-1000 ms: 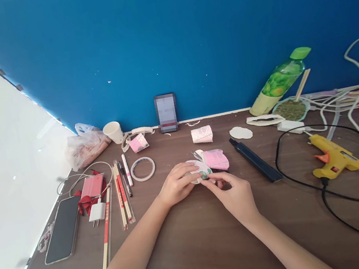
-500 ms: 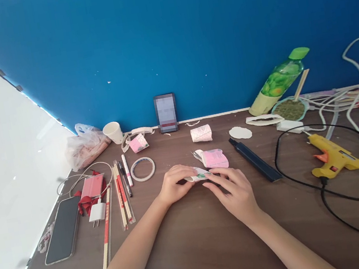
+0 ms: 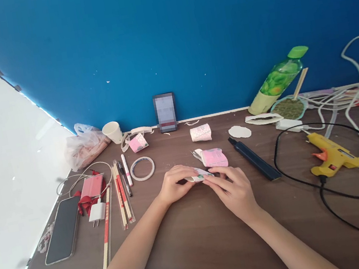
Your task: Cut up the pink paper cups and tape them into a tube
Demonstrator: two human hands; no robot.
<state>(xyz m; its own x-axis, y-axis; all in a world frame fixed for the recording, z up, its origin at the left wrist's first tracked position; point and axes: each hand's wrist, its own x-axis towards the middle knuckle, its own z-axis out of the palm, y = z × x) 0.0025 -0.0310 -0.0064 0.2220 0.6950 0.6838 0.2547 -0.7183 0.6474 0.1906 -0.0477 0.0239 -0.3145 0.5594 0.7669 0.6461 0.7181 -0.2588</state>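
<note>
Between my hands is a small white paper piece (image 3: 200, 175) with a green print. My left hand (image 3: 177, 184) pinches its left end, thumb below and fingers on top. My right hand (image 3: 233, 187) grips its right end between thumb and fingers. Just behind the paper lies a pink wrapped piece (image 3: 215, 158), with small scissors (image 3: 197, 154) partly visible at its left. Farther back, a pale pink patterned cup piece (image 3: 200, 133) rests on its side.
The brown table (image 3: 190, 243) holds a tape roll (image 3: 142, 168), chopsticks (image 3: 121, 195), a phone (image 3: 63, 229) and a white cup (image 3: 112, 132) on the left. Rightward are a dark blue stick (image 3: 254, 158), a yellow glue gun (image 3: 336, 155) with its black cable, and a green bottle (image 3: 279, 81).
The fingers of my right hand have closed in a little on the paper, and its thumb now sits nearer to it. My left hand has barely moved.
</note>
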